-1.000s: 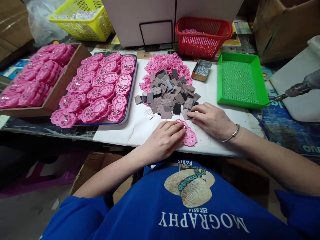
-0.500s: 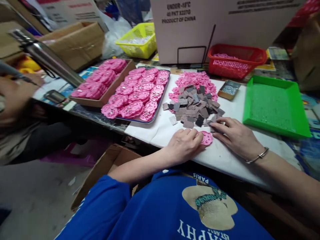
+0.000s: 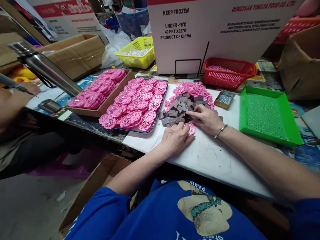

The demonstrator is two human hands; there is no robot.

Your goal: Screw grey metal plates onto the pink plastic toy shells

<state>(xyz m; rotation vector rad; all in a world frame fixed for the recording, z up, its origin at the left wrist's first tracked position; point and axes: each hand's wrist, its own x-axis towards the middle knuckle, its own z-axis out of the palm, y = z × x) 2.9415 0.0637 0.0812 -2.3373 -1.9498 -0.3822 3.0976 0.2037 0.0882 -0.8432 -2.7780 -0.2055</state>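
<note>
My left hand (image 3: 175, 138) is closed on a pink plastic piece (image 3: 190, 129) with a scalloped edge, held low over the white board (image 3: 207, 151). Much of that piece is covered by the fingers. My right hand (image 3: 206, 118), a bracelet at its wrist, reaches over a heap of small grey squares (image 3: 178, 110). Its fingers are apart, the index fingertip touching the heap; no held square shows. Behind the squares lies a mound of small pink parts (image 3: 192, 88). A blue-rimmed tray (image 3: 160, 115) of pink pieces stands to the left.
Beyond the tray is a cardboard box (image 3: 100, 105) of pink pieces. A small tin (image 3: 225, 99) of metal bits, a green tray (image 3: 268, 115) and a red basket (image 3: 227, 75) stand right. A steel flask (image 3: 52, 68) leans at left, near another person's hand (image 3: 27, 90) with a pointed tool.
My right hand has moved left and forward onto the grey squares. My left hand still holds the pink piece near the heap. The camera view has tilted up slightly.
</note>
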